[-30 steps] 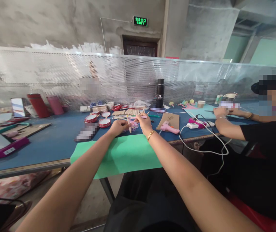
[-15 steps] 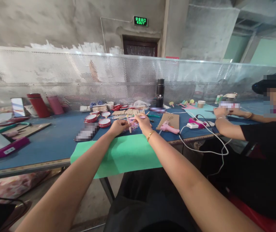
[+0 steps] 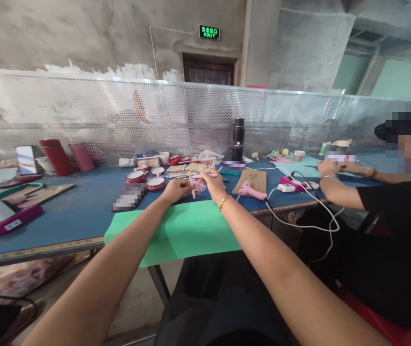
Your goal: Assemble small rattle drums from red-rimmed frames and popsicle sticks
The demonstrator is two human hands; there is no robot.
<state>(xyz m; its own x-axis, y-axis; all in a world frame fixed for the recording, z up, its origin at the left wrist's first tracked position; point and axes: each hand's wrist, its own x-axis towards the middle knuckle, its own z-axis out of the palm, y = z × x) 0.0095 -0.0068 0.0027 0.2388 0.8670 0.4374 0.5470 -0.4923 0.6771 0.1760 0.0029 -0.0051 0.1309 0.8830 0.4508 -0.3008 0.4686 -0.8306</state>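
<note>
Wooden stick [image 3: 193, 191] above desk [image 3: 71, 202] near front edge, clamped in left hand's grip [image 3: 175, 190]; right hand's grip [image 3: 214, 184] closed around pink pen-like tool [image 3: 197, 176], beside stick. Green sheet [image 3: 187, 230] overhangs front edge.

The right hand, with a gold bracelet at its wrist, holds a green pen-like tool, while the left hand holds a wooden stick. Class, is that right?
Not quite: the pen-like tool in the right hand is pink, not green, as the head view shows. The gold bracelet is at that wrist, and the left hand does hold a wooden stick.
</note>
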